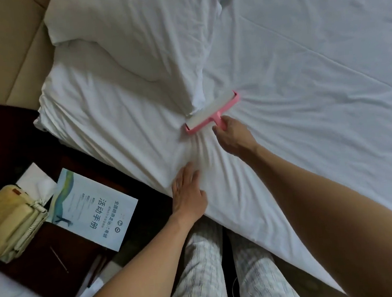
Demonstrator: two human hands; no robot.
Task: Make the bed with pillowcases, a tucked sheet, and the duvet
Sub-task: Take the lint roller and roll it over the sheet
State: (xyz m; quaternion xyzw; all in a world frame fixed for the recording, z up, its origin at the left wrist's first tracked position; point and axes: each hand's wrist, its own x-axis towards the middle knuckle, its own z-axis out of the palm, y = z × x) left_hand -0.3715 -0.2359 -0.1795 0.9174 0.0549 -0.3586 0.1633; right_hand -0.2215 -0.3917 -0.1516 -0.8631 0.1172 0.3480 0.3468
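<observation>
The sheet (303, 78) lies spread over the bed and covers the mattress as far as the view shows; creases fan out from the zone between the two hands. The right hand (233, 136) is closed round the pink handle of the lint roller (210, 113); the roller head rests on the sheet, against the lower corner of the pillows (119, 36). The left hand (188, 192) is open, fingers straight, pressing flat on the sheet near the bed edge. The pillows lie stacked at the headboard (1, 47), both apparently in white cases; that step is judged complete. The sheet edge hangs loose down the bed side by the person's legs; tucking there is judged outstanding. No duvet can be identified in view; laying it remains. A booklet (93, 211) and a telephone (11, 228) lie on the dark surface (10, 142) beside the bed.
</observation>
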